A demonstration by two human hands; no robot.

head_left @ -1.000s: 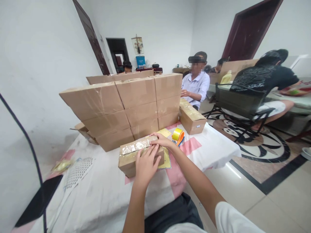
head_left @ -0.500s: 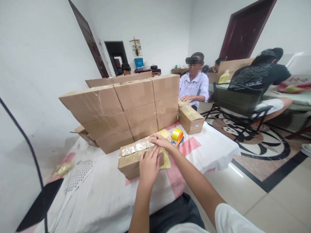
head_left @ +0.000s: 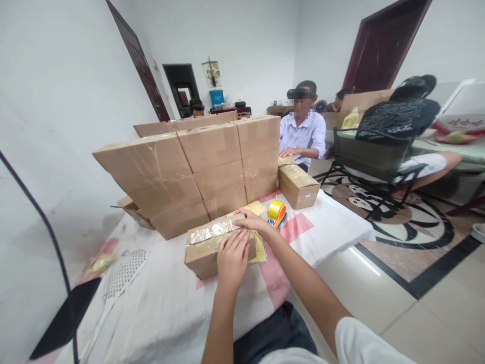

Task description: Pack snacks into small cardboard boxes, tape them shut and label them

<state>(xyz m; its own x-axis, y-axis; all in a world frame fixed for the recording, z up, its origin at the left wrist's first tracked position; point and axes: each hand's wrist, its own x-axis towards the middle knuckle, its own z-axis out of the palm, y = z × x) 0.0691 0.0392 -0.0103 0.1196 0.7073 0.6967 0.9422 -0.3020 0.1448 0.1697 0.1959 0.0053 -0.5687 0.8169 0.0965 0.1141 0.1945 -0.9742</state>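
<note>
A small cardboard box (head_left: pixel 204 260) with shiny clear tape across its top stands on the cloth-covered table in front of me. My left hand (head_left: pixel 233 251) lies flat on its near top edge, fingers stretched out. At the far right of the top, my right hand (head_left: pixel 250 221) rests with extended fingers touching the taped seam. Neither hand lifts the box. Just right of it lies a tape dispenser (head_left: pixel 277 213) with a yellow roll and orange body.
A wall of stacked cardboard boxes (head_left: pixel 212 172) rises behind my box. Another box (head_left: pixel 299 187) sits at the table's right, near a co-worker (head_left: pixel 303 129). A white perforated piece (head_left: pixel 127 273) and a black flat item (head_left: pixel 64 318) are at the left.
My hands stay on the box in nearly the same pose. The seated person at far right has shifted slightly.
</note>
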